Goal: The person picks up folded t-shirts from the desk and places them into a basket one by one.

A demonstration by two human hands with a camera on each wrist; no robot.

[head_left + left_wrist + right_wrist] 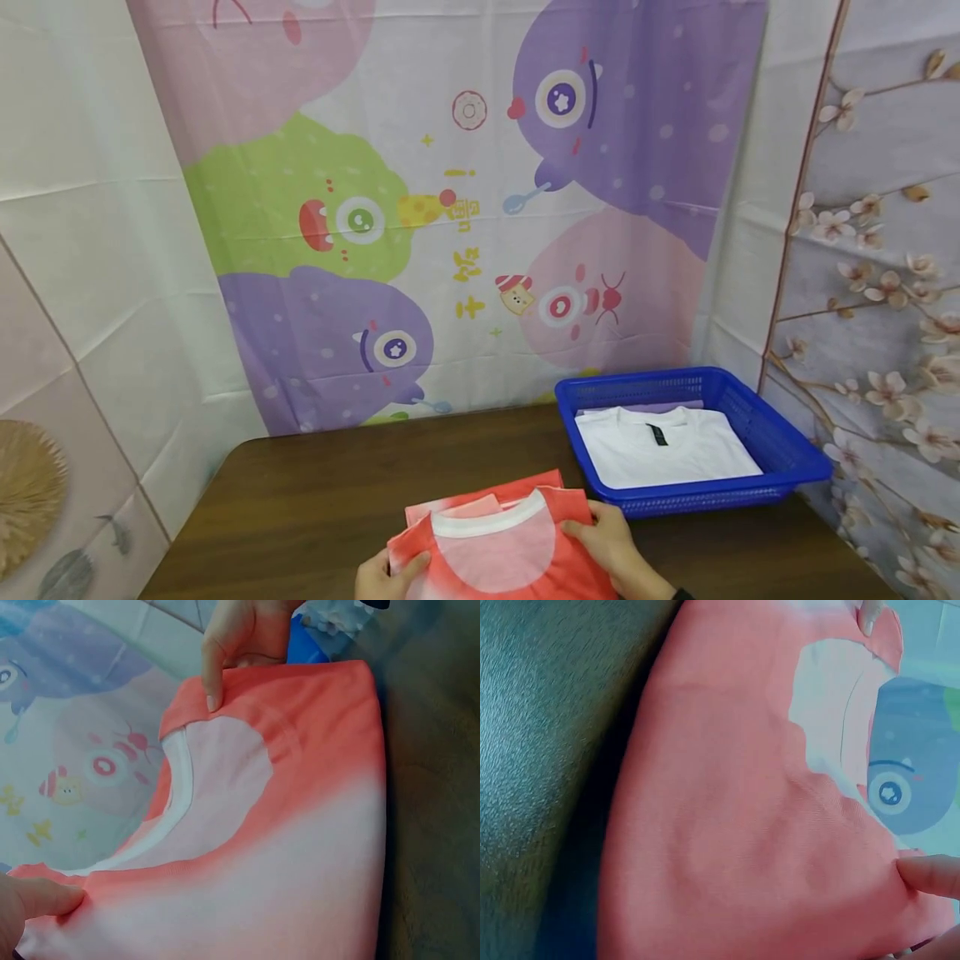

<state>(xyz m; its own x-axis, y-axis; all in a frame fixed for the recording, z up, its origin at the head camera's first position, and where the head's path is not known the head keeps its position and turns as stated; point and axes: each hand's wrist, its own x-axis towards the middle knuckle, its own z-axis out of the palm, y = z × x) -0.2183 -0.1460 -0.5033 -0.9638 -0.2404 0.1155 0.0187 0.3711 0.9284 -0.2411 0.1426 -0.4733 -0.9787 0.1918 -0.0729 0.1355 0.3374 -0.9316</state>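
A red and pink T-shirt (498,558) with a white neckband is held up at its shoulders, near the front of the table. My left hand (386,577) pinches its left shoulder, thumb on the front. Opposite it, my right hand (611,542) pinches the right shoulder. In the left wrist view the shirt (300,817) hangs as a folded panel, with the right hand (247,641) at its top. From the right wrist view the shirt (727,802) fills most of the picture, the right thumb pressing near its collar. The fingers behind the cloth are mostly hidden.
A blue plastic basket (795,467) stands at the table's right rear, holding a folded white T-shirt (667,450) with something purple beneath it. The brown wooden table (315,500) reaches back to a cartoon-printed curtain (465,250). Flower-patterned cloth (885,292) hangs at the right.
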